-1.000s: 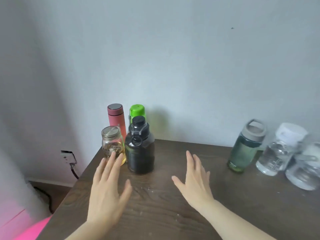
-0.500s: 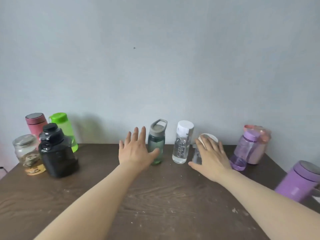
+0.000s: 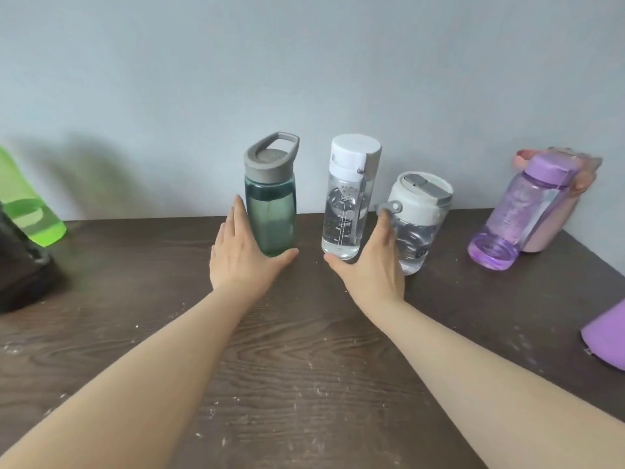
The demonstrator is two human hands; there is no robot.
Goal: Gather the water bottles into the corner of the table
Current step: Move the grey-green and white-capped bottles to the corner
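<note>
Hands now at bottle row: left hand (image 3: 245,257) cups green-tinted bottle (image 3: 270,211), right hand (image 3: 370,265) wraps tall clear bottle (image 3: 348,204), neither fully clenched. Half-second earlier both hovered short. Bottles stand mid-surface (image 3: 304,350) by wall; carry to left corner likely next

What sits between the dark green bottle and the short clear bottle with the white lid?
In the head view, the tall clear bottle stands between them, with the right hand reaching around its base.
</note>
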